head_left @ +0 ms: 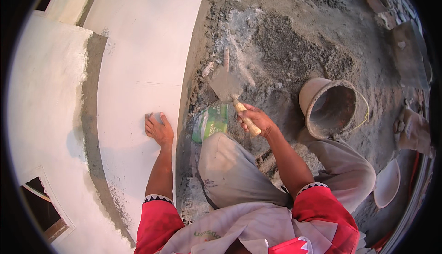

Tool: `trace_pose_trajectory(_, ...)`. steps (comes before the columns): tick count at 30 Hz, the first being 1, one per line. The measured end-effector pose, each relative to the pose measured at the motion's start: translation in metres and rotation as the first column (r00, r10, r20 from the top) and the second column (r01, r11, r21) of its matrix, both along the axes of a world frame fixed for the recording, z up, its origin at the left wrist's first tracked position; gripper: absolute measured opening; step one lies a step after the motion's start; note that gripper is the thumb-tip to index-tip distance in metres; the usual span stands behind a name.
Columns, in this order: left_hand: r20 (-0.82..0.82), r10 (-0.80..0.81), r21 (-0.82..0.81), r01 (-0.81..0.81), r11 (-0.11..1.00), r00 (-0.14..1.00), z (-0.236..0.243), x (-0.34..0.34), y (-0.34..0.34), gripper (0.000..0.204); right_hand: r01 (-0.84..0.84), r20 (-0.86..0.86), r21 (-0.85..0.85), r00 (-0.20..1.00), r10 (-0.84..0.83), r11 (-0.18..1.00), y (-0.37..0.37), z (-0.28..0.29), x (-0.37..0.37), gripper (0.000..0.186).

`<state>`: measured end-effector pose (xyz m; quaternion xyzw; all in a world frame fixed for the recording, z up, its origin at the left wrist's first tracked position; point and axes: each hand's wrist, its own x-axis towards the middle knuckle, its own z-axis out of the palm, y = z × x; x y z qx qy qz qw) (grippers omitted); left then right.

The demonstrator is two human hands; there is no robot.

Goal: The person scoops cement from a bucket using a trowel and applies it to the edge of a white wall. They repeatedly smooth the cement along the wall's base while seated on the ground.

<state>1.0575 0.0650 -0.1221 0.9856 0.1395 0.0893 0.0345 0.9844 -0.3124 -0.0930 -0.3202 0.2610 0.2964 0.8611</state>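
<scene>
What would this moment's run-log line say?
left hand: at white surface | right hand: gripping trowel | bucket: right of trowel

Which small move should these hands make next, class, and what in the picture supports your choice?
Probably the right hand should guide the trowel toward the gray mortar-like heap to scoop some. It grips the wooden handle, the blade shows no clear mound, and the heap lies beyond it to the right. The left hand seems to rest against the white wall.

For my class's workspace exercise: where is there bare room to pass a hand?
White surface beyond left hand, right of grey strip; ground between bucket and grey sheet. Crowded: around trowel, right hand, green bag, left knee.
</scene>
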Motion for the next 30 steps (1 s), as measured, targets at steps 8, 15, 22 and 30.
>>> trace_pose_trajectory(8, -0.003, 0.000, -0.017, 0.000, 1.000, 1.000, 0.001, 0.001, -0.001, 0.053, 0.455, 0.271, -0.696, 0.883, -0.384, 0.555, 0.060, -0.001, -0.006, 0.063)
trace_pose_trajectory(15, 0.015, 0.002, -0.014, -0.002, 1.000, 1.000, 0.000, -0.001, -0.001, 0.051, 0.067, 0.176, -0.596, 0.983, 0.049, 0.800, 0.093, 0.000, 0.007, 0.063)
trace_pose_trajectory(22, 0.006, 0.002, 0.021, -0.003, 1.000, 1.000, 0.000, 0.001, 0.001, 0.052, 0.174, 0.291, -0.797, 0.950, 0.116, 0.578, -0.014, 0.050, 0.011, 0.064)
trace_pose_trajectory(30, -0.013, 0.014, 0.048, -0.013, 0.999, 1.000, 0.000, -0.001, 0.002, 0.050, -0.595, -0.418, -0.793, 0.685, 0.597, 0.127, -0.233, 0.282, -0.014, 0.056)
